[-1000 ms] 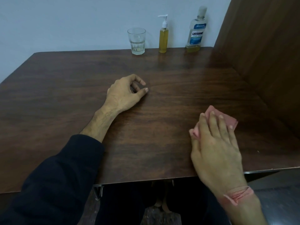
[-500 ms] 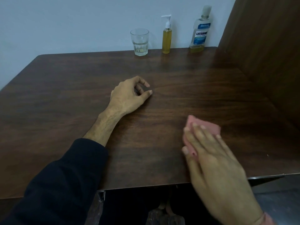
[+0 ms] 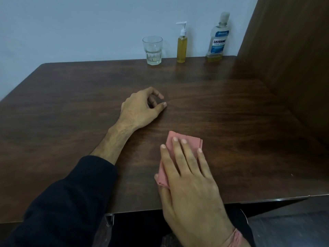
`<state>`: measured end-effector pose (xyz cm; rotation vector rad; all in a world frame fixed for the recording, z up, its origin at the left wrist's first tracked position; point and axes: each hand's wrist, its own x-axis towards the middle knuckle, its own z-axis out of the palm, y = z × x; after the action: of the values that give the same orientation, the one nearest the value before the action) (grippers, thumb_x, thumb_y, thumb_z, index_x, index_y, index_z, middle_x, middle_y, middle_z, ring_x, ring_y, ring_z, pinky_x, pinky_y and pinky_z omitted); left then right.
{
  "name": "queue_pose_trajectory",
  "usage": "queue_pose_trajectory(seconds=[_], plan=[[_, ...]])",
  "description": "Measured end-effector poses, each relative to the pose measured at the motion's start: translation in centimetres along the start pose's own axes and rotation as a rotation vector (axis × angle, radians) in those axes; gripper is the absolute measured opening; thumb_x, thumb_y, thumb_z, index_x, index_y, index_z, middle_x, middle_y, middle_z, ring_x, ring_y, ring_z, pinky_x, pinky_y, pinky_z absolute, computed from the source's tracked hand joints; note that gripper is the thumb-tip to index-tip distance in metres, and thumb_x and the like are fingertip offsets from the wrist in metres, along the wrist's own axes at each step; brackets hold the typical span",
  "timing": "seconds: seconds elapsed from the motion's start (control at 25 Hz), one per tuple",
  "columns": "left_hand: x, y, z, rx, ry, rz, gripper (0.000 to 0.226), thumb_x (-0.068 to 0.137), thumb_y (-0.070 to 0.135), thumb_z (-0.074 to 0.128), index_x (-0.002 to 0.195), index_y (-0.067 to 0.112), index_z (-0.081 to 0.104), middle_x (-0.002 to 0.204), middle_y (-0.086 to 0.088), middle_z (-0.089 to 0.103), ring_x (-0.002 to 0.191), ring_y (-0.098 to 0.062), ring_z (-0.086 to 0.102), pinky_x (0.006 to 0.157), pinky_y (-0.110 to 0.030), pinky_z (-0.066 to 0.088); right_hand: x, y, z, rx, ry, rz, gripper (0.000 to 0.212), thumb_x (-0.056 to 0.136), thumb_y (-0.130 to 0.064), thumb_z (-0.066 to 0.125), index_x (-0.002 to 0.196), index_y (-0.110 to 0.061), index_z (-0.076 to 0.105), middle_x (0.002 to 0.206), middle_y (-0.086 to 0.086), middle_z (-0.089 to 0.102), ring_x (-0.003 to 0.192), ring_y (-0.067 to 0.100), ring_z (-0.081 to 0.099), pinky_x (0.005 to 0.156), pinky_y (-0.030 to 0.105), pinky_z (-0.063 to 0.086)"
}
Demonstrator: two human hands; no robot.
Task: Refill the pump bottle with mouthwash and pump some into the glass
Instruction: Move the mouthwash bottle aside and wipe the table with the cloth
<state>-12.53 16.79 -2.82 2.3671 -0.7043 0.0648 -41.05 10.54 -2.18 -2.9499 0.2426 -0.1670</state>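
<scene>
**Dark wood table, items lined at far edge**

Dark wood-grain table (image 3: 222, 107) stood against a pale blue wall (image 3: 80, 24), with a brown wooden panel (image 3: 292, 56) along its right side. At the far edge stood a glass (image 3: 152, 50), a pump bottle (image 3: 181, 44) of yellow liquid, and a mouthwash bottle (image 3: 217, 37), each apart from its neighbour. Left hand (image 3: 140, 108) rested mid-table, fingers loosely curled, holding nothing. Right hand (image 3: 188, 177) lay flat, fingers straight and spread, pressing a folded pink cloth (image 3: 185, 139) near the front edge.

Upright along the table's back edge: clear glass (image 3: 152, 50), yellow-filled pump bottle (image 3: 181, 44), nearly empty mouthwash bottle (image 3: 217, 38)
</scene>
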Motion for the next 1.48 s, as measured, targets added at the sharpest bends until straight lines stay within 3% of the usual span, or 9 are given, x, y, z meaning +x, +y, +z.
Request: queue_pose_trajectory(seconds=[0.2, 0.44, 0.64, 0.84, 0.96, 1.04, 1.16, 1.32, 1.48], plan=[[0.0, 0.0, 0.0, 0.004, 0.014, 0.005, 0.021, 0.095, 0.066, 0.079, 0.105, 0.05, 0.069, 0.092, 0.047, 0.07, 0.076, 0.009, 0.065, 0.069, -0.026, 0.043, 0.4, 3.2, -1.3, 0.019, 0.005, 0.049, 0.076, 0.099, -0.068, 0.032, 0.167, -0.034, 0.032, 0.182, -0.002, 0.012, 0.169, 0.014, 0.002, 0.136, 0.041, 0.014], [0.0, -0.1, 0.0, 0.012, 0.019, 0.006, 0.021, 0.096, 0.067, 0.078, 0.106, 0.05, 0.069, 0.091, 0.044, 0.071, 0.076, 0.01, 0.065, 0.07, -0.027, 0.042, 1.1, 5.4, -1.9, 0.099, 0.032, 0.167, 0.073, 0.1, -0.039, 0.032, 0.171, -0.035, 0.015, 0.182, -0.007, 0.007, 0.168, 0.011, -0.002, 0.137, 0.035, 0.006], [0.1, 0.1, 0.2, 0.013, 0.0, -0.005, 0.021, 0.097, 0.067, 0.078, 0.106, 0.051, 0.069, 0.093, 0.047, 0.069, 0.08, 0.009, 0.065, 0.077, -0.035, 0.045, 0.4, 7.0, -2.8, 0.061, 0.009, 0.331, 0.092, 0.099, -0.027, 0.039, 0.17, -0.014, -0.018, 0.182, 0.003, -0.012, 0.167, 0.015, -0.012, 0.137, 0.035, -0.003], [0.2, 0.1, 0.4, 0.008, 0.009, -0.01, 0.021, 0.096, 0.066, 0.078, 0.106, 0.05, 0.069, 0.093, 0.045, 0.07, 0.079, 0.009, 0.065, 0.078, -0.034, 0.045, 0.0, 0.9, -1.4, 0.037, -0.077, 0.008, 0.091, 0.099, -0.029, 0.045, 0.172, -0.012, -0.006, 0.181, 0.003, -0.012, 0.168, 0.018, -0.012, 0.137, 0.041, 0.004], [0.2, 0.1, 0.3, -0.001, 0.01, -0.008, 0.021, 0.095, 0.067, 0.078, 0.106, 0.05, 0.07, 0.091, 0.043, 0.071, 0.08, 0.01, 0.065, 0.079, -0.035, 0.046, -0.3, -2.3, -0.5, -0.014, -0.048, -0.103, 0.086, 0.086, -0.042, 0.064, 0.161, -0.005, 0.047, 0.17, 0.011, 0.04, 0.159, 0.022, 0.038, 0.124, 0.043, 0.043], [0.1, 0.2, 0.3, -0.002, 0.007, -0.004, 0.02, 0.095, 0.066, 0.078, 0.105, 0.051, 0.069, 0.091, 0.044, 0.071, 0.08, 0.009, 0.065, 0.079, -0.035, 0.045, -0.4, -1.9, -0.4, -0.036, -0.014, -0.118, 0.08, 0.082, -0.039, 0.052, 0.154, -0.005, 0.058, 0.163, 0.011, 0.052, 0.153, 0.021, 0.049, 0.117, 0.042, 0.05], [0.0, 0.3, 0.2, -0.008, 0.015, 0.002, 0.022, 0.095, 0.067, 0.078, 0.107, 0.051, 0.069, 0.09, 0.043, 0.072, 0.08, 0.01, 0.065, 0.077, -0.034, 0.045, -0.6, 2.3, -1.6, -0.031, 0.047, -0.04, 0.081, 0.082, -0.022, 0.04, 0.161, -0.004, 0.047, 0.168, 0.011, 0.045, 0.156, 0.022, 0.044, 0.127, 0.045, 0.039], [-0.1, 0.6, 0.0, -0.014, 0.012, 0.018, 0.025, 0.096, 0.069, 0.076, 0.112, 0.051, 0.067, 0.094, 0.044, 0.071, 0.082, 0.01, 0.066, 0.072, -0.031, 0.043, 0.9, 10.6, -4.5, -0.078, -0.07, 0.251, 0.079, 0.103, -0.026, 0.04, 0.173, -0.013, 0.007, 0.182, 0.002, 0.007, 0.168, 0.013, 0.009, 0.135, 0.027, 0.0], [-0.1, 0.7, -0.1, -0.032, 0.015, 0.013, 0.027, 0.096, 0.067, 0.078, 0.113, 0.052, 0.064, 0.092, 0.041, 0.073, 0.08, 0.009, 0.067, 0.069, -0.025, 0.04, 3.5, 9.7, -3.5, -0.07, -0.006, 0.383, 0.078, 0.111, -0.05, 0.027, 0.173, -0.005, 0.01, 0.182, 0.011, 0.011, 0.169, 0.022, 0.01, 0.137, 0.035, 0.004]])
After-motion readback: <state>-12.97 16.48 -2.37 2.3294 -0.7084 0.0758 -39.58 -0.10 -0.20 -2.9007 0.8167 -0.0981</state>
